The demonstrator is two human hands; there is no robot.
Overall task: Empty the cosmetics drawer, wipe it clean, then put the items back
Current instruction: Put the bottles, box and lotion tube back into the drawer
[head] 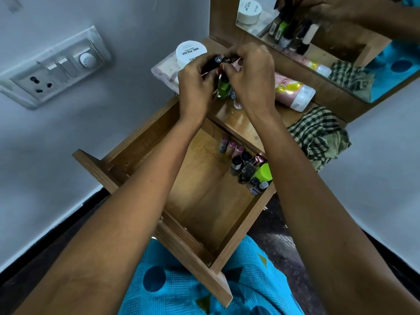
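The drawer (204,201) stands pulled right out under the person's arms, its wooden floor mostly bare, with a cluster of small bottles (247,167) bunched against its right wall. So emptying looks well along but not done. Above it runs the surface (241,126), a narrow wooden ledge below a mirror (341,42); the removed things gather there.

Both hands meet over that ledge. The left hand (197,87) is closed around a handful of nail polish bottles (221,75), two black caps showing above the fingers and a green bottle below. The right hand (250,76) is curled narrow against the same bunch, pinching at the caps; I cannot tell which bottles it bears itself.

To do this step well, set the bottles down upright one by one, close to the mirror, so the ledge's front edge stays free and nothing rolls back into the drawer.

Room is tight. A white nail polish remover tub (191,52) sits on a flat pink case (166,70) just left of the hands, a pink tube (295,94) lies on its side just right, and a checked cloth (318,137) hangs off the ledge's right end, handy for wiping
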